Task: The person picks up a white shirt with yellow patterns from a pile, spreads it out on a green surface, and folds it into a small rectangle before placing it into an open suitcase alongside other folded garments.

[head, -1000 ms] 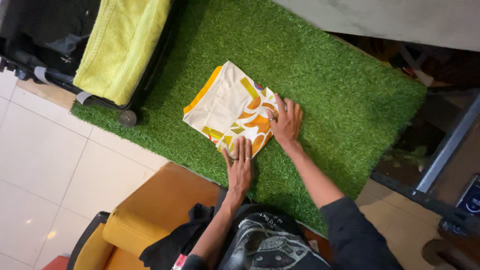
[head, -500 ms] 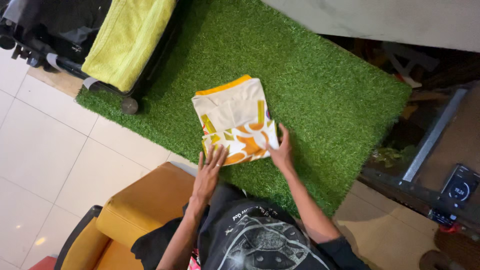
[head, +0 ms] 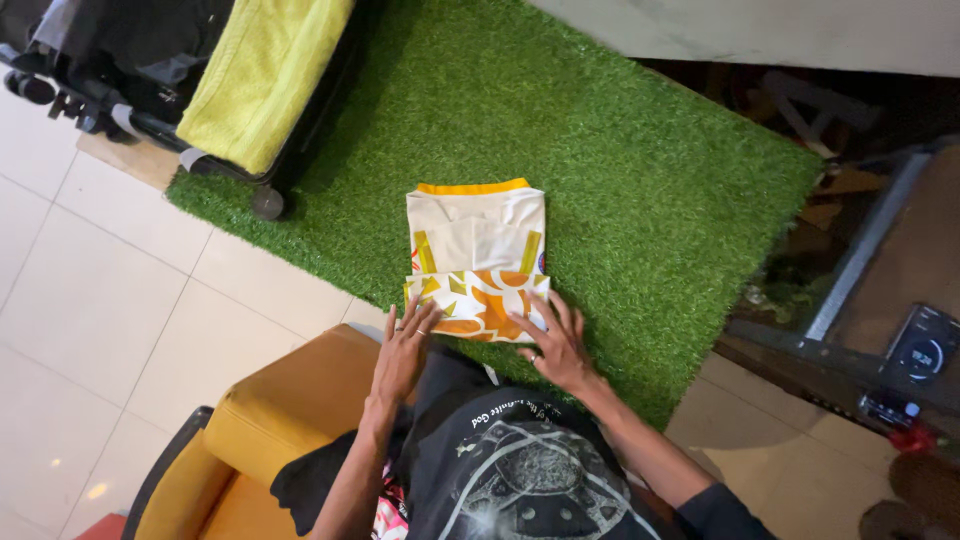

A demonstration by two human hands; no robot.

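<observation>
A folded cream garment (head: pixel 477 258) with orange and yellow shapes lies flat on a green artificial grass mat (head: pixel 640 170). The person's left hand (head: pixel 403 348) rests open, fingers on the garment's near left corner. The right hand (head: pixel 556 342) lies open, fingers spread, on its near right edge. A yellow-green towel (head: pixel 265 72) sits on dark luggage (head: pixel 120 50) nearby.

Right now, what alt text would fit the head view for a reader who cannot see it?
Seen from above, a person's left hand and right hand rest flat on the near edge of a folded cream and orange patterned garment lying on a green artificial grass mat. A yellow-green towel drapes over a black suitcase at the upper left.
</observation>
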